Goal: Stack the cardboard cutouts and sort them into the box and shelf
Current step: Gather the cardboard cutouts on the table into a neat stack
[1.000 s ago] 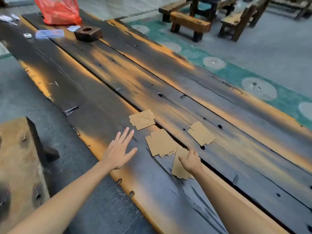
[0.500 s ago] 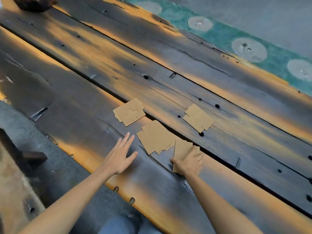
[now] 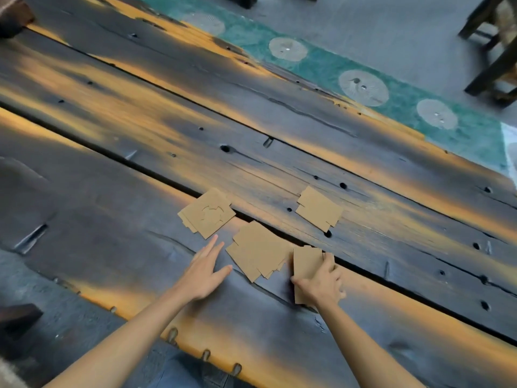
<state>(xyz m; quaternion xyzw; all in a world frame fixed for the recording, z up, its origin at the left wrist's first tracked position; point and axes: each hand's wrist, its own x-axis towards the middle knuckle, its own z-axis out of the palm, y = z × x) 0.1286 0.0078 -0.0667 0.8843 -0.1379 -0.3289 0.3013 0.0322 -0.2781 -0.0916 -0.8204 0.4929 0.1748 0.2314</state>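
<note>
Brown cardboard cutouts lie in small piles on a dark, orange-streaked plank table [image 3: 117,247]. My right hand [image 3: 321,284] grips one small stack of cutouts [image 3: 306,261], tilted up on edge. A fanned middle pile [image 3: 258,253] lies just left of it. My left hand [image 3: 202,271] rests flat and open on the wood, fingers apart, beside that pile. A pile with a notched ring cut in its top sheet [image 3: 207,212] lies beyond my left fingertips. Another pile [image 3: 319,207] lies further off to the right. No box or shelf is in view.
A long gap [image 3: 156,170] runs between the planks under the piles. Beyond the far edge lies a green floor strip with pale discs [image 3: 361,85]. Dark wooden chair legs [image 3: 492,65] stand at the top right. A wooden block [image 3: 11,18] sits at the top left.
The camera has tilted down and closer. My right hand has lifted its stack from flat to on edge. My left hand has stayed open on the table.
</note>
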